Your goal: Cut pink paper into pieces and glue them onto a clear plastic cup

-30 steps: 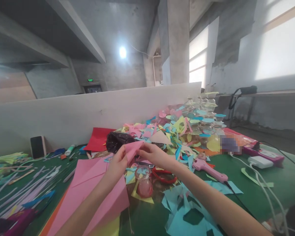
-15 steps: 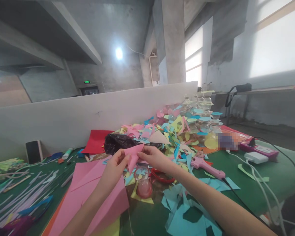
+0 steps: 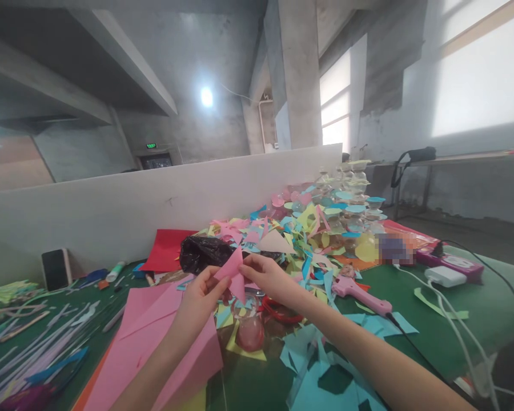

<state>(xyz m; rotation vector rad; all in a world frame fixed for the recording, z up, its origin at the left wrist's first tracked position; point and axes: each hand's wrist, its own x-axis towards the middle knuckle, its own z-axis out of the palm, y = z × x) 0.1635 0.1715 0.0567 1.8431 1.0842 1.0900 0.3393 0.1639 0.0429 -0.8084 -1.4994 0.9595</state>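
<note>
A folded piece of pink paper [image 3: 236,278] is held up between both hands above the table. My left hand [image 3: 203,288] pinches its left edge, while the fingers of my right hand [image 3: 261,274] close on its right side. Just below them, a clear rounded plastic piece with a pink ball-like bottom [image 3: 251,334] stands on a scrap of yellow paper [image 3: 257,355]. Red-handled scissors [image 3: 282,311] lie partly hidden behind my right wrist. Large pink sheets [image 3: 154,337] are spread under my left forearm.
Paper scraps [image 3: 278,242] heap up behind my hands beside a black plastic bag [image 3: 203,253]. A pink glue gun [image 3: 362,294] with its cord, a white adapter [image 3: 445,277] and blue paper [image 3: 325,379] lie to the right. A phone [image 3: 55,268] leans against the white partition [image 3: 111,211].
The pink paper has been turned in my fingers, and its point now faces more upward and its lower tip hangs further right. Both hands stay close together in about the same place.
</note>
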